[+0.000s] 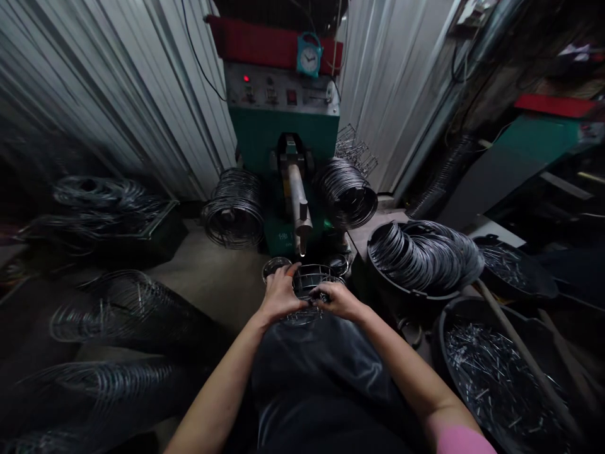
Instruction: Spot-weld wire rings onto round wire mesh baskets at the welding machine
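A round wire frame [316, 275] made of metal rings and short cross wires is held low in front of the green machine's spot-welding arm [297, 205]. My left hand [280, 295] grips its left side, thumb stretched across the near part and fingers at the far rim. At the near right side of the frame, my right hand [336, 299] is closed, with fingers curled around small dark metal bits that are too dim to name. The arm's tip stands just beyond the frame, apart from my hands. More wirework shows under my hands, above my dark apron [321, 366].
Wire ring bundles [234, 208] hang left of the machine [241, 135], others [347, 192] right. A tub of rings [425, 258] and a tub of short metal rods [501, 378] stand at right, a stick across the latter. Stacked wire coils [127, 309] lie left.
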`<state>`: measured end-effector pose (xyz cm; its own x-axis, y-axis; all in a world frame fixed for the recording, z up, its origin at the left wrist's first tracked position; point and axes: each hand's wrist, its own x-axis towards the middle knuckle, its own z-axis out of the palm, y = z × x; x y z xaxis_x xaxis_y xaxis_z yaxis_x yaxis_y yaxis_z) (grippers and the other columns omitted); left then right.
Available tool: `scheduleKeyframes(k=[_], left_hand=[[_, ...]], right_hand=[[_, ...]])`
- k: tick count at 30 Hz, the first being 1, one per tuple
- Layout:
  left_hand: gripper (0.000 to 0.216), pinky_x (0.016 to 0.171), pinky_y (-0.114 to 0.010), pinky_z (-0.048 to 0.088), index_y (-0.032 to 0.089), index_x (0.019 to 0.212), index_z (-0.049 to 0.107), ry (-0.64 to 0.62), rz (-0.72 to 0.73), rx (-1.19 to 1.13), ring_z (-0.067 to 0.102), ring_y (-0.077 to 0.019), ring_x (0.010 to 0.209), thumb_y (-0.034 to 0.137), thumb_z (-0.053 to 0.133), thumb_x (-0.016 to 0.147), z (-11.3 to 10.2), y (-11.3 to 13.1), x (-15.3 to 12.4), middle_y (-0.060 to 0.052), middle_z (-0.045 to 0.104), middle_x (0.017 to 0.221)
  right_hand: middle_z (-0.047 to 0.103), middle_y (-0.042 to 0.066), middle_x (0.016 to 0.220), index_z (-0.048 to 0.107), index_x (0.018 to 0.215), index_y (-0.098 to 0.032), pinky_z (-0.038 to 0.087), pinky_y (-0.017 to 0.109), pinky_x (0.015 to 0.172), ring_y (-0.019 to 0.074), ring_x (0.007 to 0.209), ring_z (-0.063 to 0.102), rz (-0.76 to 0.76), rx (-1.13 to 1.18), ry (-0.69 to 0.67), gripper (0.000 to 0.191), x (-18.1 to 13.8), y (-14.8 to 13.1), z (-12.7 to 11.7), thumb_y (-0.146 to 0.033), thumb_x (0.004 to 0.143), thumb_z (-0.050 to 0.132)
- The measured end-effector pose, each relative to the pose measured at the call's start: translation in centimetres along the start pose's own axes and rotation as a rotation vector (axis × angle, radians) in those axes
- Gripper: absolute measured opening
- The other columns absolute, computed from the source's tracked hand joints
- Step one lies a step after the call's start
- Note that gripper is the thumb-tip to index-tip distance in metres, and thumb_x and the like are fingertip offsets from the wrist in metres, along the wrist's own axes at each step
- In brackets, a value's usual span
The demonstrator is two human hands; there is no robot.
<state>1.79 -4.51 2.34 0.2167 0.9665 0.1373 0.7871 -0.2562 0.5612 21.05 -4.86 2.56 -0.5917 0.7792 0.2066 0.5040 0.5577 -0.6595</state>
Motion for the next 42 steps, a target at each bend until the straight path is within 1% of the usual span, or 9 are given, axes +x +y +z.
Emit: scheduleKeyframes(k=[6, 13, 20, 26, 30, 34, 37, 40, 42], left_hand=[[0.096, 0.103, -0.043, 0.030, 0.021, 0.132, 0.039, -0.023, -0.028, -0.017, 0.040, -0.0323, 0.121, 0.035, 0.080, 0.047, 0.0, -0.7, 0.4, -0.010, 0.046, 0.130], [0.095, 0.102, -0.041, 0.034, 0.021, 0.131, 0.038, 0.021, 0.006, -0.038, 0.043, -0.0308, 0.119, 0.033, 0.080, 0.047, 0.4, -2.2, 1.0, -0.009, 0.048, 0.128], [0.094, 0.103, -0.043, 0.032, 0.020, 0.132, 0.038, 0.054, 0.018, -0.051, 0.041, -0.0303, 0.122, 0.034, 0.079, 0.049, 0.7, -3.4, 2.0, -0.012, 0.046, 0.129], [0.093, 0.102, -0.043, 0.034, 0.017, 0.131, 0.040, 0.035, -0.054, -0.092, 0.044, -0.0314, 0.119, 0.033, 0.079, 0.048, -0.1, -3.4, 3.9, -0.012, 0.049, 0.127], [0.091, 0.100, -0.044, 0.035, 0.019, 0.130, 0.041, 0.004, -0.084, -0.092, 0.046, -0.0318, 0.117, 0.032, 0.079, 0.048, -0.6, -3.2, 5.3, -0.010, 0.050, 0.125], [0.090, 0.099, -0.042, 0.035, 0.021, 0.129, 0.042, -0.006, -0.074, -0.083, 0.046, -0.0308, 0.116, 0.036, 0.079, 0.049, -0.6, -3.1, 5.5, -0.010, 0.051, 0.123], [0.093, 0.099, -0.042, 0.035, 0.019, 0.130, 0.041, 0.004, -0.097, -0.042, 0.046, -0.0308, 0.116, 0.033, 0.080, 0.047, -0.7, -2.8, 5.5, -0.011, 0.051, 0.123], [0.092, 0.098, -0.043, 0.035, 0.016, 0.132, 0.038, 0.032, -0.123, -0.008, 0.044, -0.0307, 0.118, 0.031, 0.078, 0.050, -0.9, -2.7, 6.1, -0.013, 0.049, 0.126], [0.090, 0.097, -0.043, 0.036, 0.016, 0.133, 0.038, 0.031, -0.161, -0.010, 0.045, -0.0307, 0.118, 0.032, 0.077, 0.053, -1.1, -2.8, 6.6, -0.013, 0.049, 0.126]], right_hand=[[0.071, 0.003, 0.084, 0.069, 0.092, -0.021, 0.048, 0.023, 0.069, 0.0152, 0.077, 0.066, -0.005, 0.007, 0.029, 0.017, 0.8, 0.5, 0.8, -0.017, 0.076, 0.063], [0.071, 0.004, 0.086, 0.070, 0.090, -0.021, 0.048, 0.023, 0.069, 0.0154, 0.078, 0.066, 0.002, -0.085, 0.010, 0.017, 1.9, 0.9, 1.3, -0.015, 0.076, 0.063], [0.071, 0.005, 0.087, 0.070, 0.091, -0.021, 0.048, 0.023, 0.069, 0.0166, 0.079, 0.067, -0.027, -0.137, 0.009, 0.018, 3.1, 1.3, 1.2, -0.014, 0.076, 0.063], [0.071, 0.005, 0.088, 0.070, 0.089, -0.020, 0.047, 0.022, 0.071, 0.0163, 0.082, 0.066, -0.010, -0.163, 0.013, 0.017, 5.2, 1.7, 0.2, -0.012, 0.076, 0.063], [0.072, 0.004, 0.089, 0.070, 0.087, -0.020, 0.046, 0.022, 0.070, 0.0155, 0.081, 0.066, 0.050, -0.197, 0.019, 0.015, 6.3, 1.9, -0.4, -0.013, 0.076, 0.064], [0.072, 0.002, 0.094, 0.070, 0.091, -0.024, 0.046, 0.021, 0.072, 0.0145, 0.085, 0.066, 0.070, -0.212, 0.056, 0.018, 5.8, 1.9, -0.1, -0.014, 0.078, 0.062], [0.071, 0.003, 0.098, 0.069, 0.097, -0.025, 0.047, 0.022, 0.074, 0.0159, 0.089, 0.066, 0.089, -0.284, 0.064, 0.022, 5.6, 2.0, 0.3, -0.016, 0.079, 0.060], [0.071, 0.003, 0.101, 0.069, 0.098, -0.025, 0.047, 0.022, 0.076, 0.0169, 0.092, 0.065, 0.129, -0.332, 0.071, 0.023, 6.4, 2.1, 0.4, -0.016, 0.080, 0.059], [0.070, 0.003, 0.102, 0.069, 0.097, -0.025, 0.047, 0.023, 0.076, 0.0168, 0.092, 0.065, 0.158, -0.330, 0.090, 0.021, 7.1, 2.2, 0.3, -0.016, 0.081, 0.058]])
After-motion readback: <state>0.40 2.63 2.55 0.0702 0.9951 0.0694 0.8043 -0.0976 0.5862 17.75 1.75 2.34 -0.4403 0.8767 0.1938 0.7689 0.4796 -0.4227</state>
